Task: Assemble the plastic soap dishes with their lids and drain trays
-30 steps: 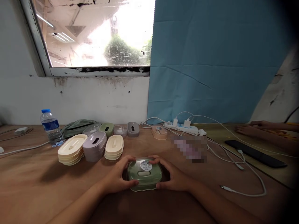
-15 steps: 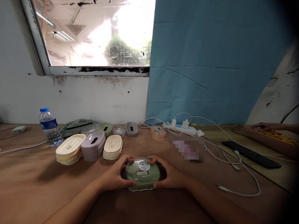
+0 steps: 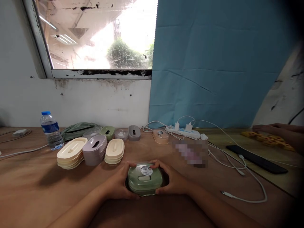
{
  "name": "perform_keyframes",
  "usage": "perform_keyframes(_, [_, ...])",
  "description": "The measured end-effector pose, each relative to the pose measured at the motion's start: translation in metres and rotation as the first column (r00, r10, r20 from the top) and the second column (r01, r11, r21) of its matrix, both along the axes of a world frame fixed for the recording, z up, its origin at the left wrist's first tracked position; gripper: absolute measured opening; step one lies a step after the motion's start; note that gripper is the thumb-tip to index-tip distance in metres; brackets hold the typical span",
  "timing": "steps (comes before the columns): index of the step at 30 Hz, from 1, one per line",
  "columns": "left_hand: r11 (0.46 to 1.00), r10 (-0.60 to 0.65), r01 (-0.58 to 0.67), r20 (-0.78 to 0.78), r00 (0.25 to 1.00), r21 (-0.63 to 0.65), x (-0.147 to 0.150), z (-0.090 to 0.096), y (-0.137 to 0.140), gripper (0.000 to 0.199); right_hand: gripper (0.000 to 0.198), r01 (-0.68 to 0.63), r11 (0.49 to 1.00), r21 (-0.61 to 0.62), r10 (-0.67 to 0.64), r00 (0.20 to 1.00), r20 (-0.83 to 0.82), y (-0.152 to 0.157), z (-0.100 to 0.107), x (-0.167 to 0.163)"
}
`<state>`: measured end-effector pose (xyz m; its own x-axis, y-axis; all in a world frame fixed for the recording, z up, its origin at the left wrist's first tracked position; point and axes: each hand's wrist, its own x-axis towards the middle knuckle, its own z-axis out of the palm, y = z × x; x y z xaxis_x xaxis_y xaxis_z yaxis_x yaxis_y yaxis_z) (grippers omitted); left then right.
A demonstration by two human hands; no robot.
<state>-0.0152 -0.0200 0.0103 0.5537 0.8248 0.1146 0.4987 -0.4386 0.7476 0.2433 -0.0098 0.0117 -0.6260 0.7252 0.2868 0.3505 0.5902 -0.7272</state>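
Note:
A green oval plastic box [image 3: 135,177] with a clear cover, a slot in its top and a round white label sits on the table in front of me. My left hand [image 3: 120,182] grips its left side, thumb at the near edge and fingers at the far edge. Around the right side wraps my right hand [image 3: 174,180] in the same way. Beyond them stand a stack of cream oval lids [image 3: 72,148], stacked lilac boxes with a slot [image 3: 95,150] and a smaller cream stack [image 3: 114,150].
A water bottle [image 3: 50,129] stands at left, near a green pouch [image 3: 78,129]. Behind are a green box [image 3: 108,132], a grey box [image 3: 134,133] and a peach box [image 3: 161,136]. Cables trail from a power strip [image 3: 184,131]; a black phone [image 3: 256,158] and another person's hand [image 3: 273,129] are at right.
My left thumb has slid lower along the box's near edge, and both hands still hold the box. At right, the other person's hands have drawn back, uncovering a yellow object.

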Motion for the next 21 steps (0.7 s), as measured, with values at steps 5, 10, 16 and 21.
perform_keyframes(5, [0.999,-0.033,0.033,0.011,0.999,-0.016,0.0,-0.004,0.002,0.087,0.07,-0.049,0.998,0.026,0.048,0.998,0.046,0.0,-0.004,0.003])
perform_keyframes(10, [0.993,-0.096,0.104,0.157,0.983,-0.046,0.0,-0.008,0.004,0.103,0.071,-0.077,0.994,0.078,0.069,0.992,0.111,-0.004,-0.002,0.003])
perform_keyframes(16, [0.989,-0.045,0.087,0.316,0.948,-0.12,0.005,-0.006,0.003,0.102,0.07,-0.006,0.981,0.196,0.002,1.0,0.02,0.001,-0.012,0.004])
perform_keyframes(21, [0.945,0.287,-0.155,0.498,0.818,-0.29,0.014,-0.014,0.007,0.078,0.067,0.361,0.882,0.303,-0.276,0.917,-0.289,0.029,-0.028,0.004])
